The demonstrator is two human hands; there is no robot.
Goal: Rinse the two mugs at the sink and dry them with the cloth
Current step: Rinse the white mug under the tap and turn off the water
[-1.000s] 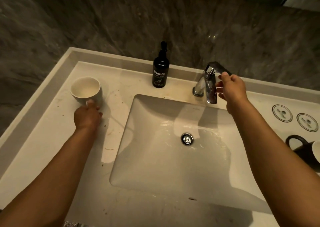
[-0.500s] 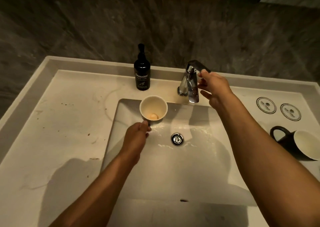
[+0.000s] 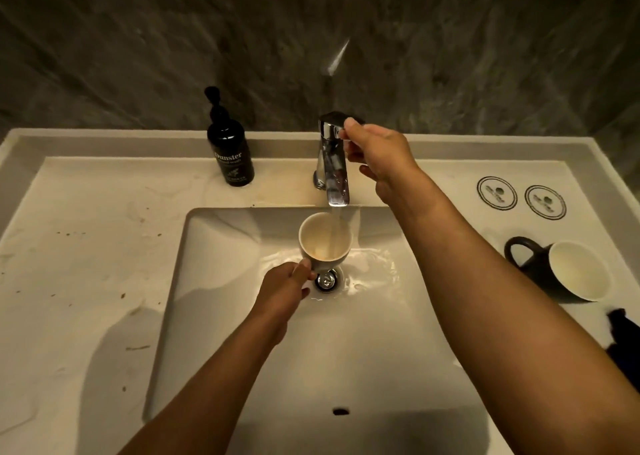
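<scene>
A glossy white rectangular sink (image 3: 214, 302) filled the center. At two o'clock, a dark mug (image 3: 557, 267) lay sideways. A chrome faucet (image 3: 332, 163) poured into a cream mug (image 3: 323, 241), gripped by the left hand (image 3: 284, 290). The right hand (image 3: 377, 153) pinched the lever.

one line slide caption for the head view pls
Left hand holds a white mug under the running faucet while the right hand works its lever; a dark mug waits on the counter.
</scene>
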